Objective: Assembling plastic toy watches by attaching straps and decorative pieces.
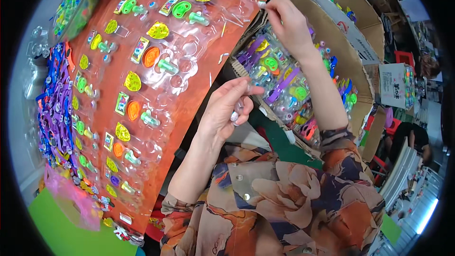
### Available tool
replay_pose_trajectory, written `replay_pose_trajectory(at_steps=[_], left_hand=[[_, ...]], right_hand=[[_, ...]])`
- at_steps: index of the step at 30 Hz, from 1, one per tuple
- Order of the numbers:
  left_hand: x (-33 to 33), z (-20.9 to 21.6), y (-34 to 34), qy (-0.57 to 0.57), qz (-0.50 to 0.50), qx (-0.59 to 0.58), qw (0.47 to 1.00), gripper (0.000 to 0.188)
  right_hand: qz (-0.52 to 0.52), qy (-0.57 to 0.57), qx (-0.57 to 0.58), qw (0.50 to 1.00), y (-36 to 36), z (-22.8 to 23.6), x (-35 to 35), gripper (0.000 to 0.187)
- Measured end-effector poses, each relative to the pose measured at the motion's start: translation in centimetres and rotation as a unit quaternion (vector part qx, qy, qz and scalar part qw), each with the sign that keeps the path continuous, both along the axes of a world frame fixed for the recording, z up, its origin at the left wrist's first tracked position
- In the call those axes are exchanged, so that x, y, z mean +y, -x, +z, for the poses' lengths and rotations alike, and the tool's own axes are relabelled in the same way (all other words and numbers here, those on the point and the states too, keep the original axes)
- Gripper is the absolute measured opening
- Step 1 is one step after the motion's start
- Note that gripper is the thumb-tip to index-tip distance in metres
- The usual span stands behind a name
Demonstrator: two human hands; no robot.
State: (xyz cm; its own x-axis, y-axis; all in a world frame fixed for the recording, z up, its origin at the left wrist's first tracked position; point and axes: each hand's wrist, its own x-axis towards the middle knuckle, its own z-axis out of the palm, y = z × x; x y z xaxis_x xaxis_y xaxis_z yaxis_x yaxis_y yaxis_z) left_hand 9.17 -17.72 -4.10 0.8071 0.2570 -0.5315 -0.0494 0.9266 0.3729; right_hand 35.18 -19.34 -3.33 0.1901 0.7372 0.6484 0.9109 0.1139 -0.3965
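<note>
My left hand (228, 102) is held over the gap between the table edge and a cardboard box, its index finger pointing right and the other fingers curled. Small whitish, speckled bits show at its curled fingertips; I cannot make out what they are. Farther off, my right hand (289, 23) pinches thumb and finger together above the box's far side, with a tiny white thing (261, 4) at the tips. Nearest to both hands are clear plastic blister trays (189, 50) on the table, their hollows holding green pacifiers (181, 9), orange pacifiers (151, 57), yellow oval pieces (158, 30) and small printed cards (140, 50).
The reddish-brown table (196, 109) carries the trays, with purple and blue strap-like toys (57, 104) piled at its left. An open cardboard box (353, 73) full of packed toys stands right. A pink plastic bag (71, 194) lies lower left. Another person (407, 142) is at far right.
</note>
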Motion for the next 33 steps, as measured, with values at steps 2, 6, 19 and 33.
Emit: replay_pose_trajectory(at_steps=[2, 6, 19, 33], left_hand=[[0.3, 0.3, -0.3, -0.005, -0.013, -0.001, 1.000, 0.027], [0.7, 0.8, -1.2, -0.036, -0.016, 0.016, 0.999, 0.029], [3.8, 2.0, -4.9, -0.092, 0.081, -0.069, 0.990, 0.027], [2.8, 0.2, -5.6, 0.028, 0.031, -0.064, 0.997, 0.023]], right_hand=[[-0.010, 0.003, -0.054, 0.998, -2.6, -0.5, 1.3, 0.017], [-0.001, 0.009, -0.129, 0.992, -5.4, -1.2, 3.6, 0.014], [0.121, 0.062, 0.150, 0.979, 2.0, 1.6, -2.0, 0.014], [0.069, 0.027, 0.159, 0.984, 2.0, 0.6, -2.7, 0.008]])
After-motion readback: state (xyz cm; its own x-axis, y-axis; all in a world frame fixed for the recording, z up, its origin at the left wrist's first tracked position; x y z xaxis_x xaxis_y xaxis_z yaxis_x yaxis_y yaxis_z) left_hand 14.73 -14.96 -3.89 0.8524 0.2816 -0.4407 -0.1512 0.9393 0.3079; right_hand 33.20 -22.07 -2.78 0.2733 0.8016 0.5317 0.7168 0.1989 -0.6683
